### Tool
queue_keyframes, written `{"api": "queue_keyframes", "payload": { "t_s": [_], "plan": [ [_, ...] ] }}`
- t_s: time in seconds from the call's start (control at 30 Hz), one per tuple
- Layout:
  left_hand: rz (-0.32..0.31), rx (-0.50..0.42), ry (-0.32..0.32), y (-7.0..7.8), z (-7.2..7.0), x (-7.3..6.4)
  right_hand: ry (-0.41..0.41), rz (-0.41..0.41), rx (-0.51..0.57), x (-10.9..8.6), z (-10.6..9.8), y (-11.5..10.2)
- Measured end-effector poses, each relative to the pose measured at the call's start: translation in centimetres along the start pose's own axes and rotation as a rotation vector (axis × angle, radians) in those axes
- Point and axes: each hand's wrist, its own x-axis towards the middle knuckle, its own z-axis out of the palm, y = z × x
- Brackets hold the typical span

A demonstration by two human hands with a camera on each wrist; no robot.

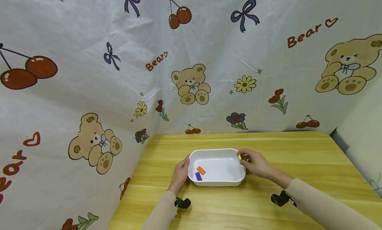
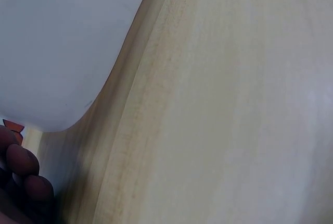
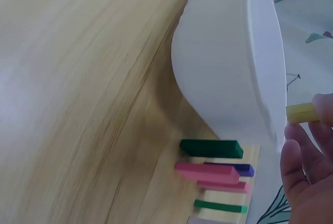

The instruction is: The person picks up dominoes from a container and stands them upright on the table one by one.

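Note:
A white rectangular basin (image 1: 221, 183) stands on the wooden table. My left hand (image 1: 180, 173) holds its left end; the left wrist view shows only a few curled fingers (image 2: 23, 161) near the basin's wall. Inside, toward the left, lie an orange block (image 1: 201, 170) and a purple block (image 1: 198, 176). Between thumb and fingers my right hand (image 1: 258, 163) pinches a small yellow block (image 3: 301, 113), held at the basin's right rim. Beside the basin's right end, a dark green block (image 3: 212, 149) and a pink block (image 3: 208, 172) stand among several others.
More blocks, including a thin green one (image 3: 221, 206) and a second purple one (image 3: 244, 170), are close to the right end of the basin. The wooden table (image 1: 226, 210) meets a bear-printed cloth (image 1: 218, 107) at the back and left.

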Motion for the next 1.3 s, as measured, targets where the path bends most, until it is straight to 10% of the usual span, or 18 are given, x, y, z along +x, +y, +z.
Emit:
{"api": "queue_keyframes", "payload": {
  "t_s": [0.23,1.3],
  "plan": [
    [0.000,-0.008,0.008,-0.2,0.0,0.1,-0.015,0.047,0.101,-0.6,-0.5,0.9],
    [0.000,-0.010,-0.001,-0.1,0.2,0.0,0.103,0.106,-0.046,-3.4,-2.2,4.8]
  ]
}}
